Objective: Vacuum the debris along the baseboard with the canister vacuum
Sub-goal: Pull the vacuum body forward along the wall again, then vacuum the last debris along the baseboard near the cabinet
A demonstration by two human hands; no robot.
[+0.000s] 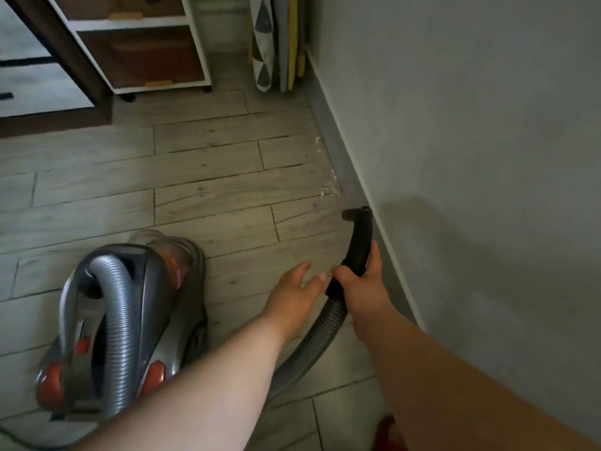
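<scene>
1. Because the debris lies tight against the baseboard, the right hand is wrapped round the black nozzle. Tip low, just short of the white flecks, likely to feed straight along the edge.
2. Left hand: fingers loose and apart, holding nothing, just beside the hose.
3. Canister vacuum sits left, well off the wall.
4. Ahead: more flecks further along. Folded ironing board leans in the far corner and would end the run. Drawer unit stands beyond.
</scene>
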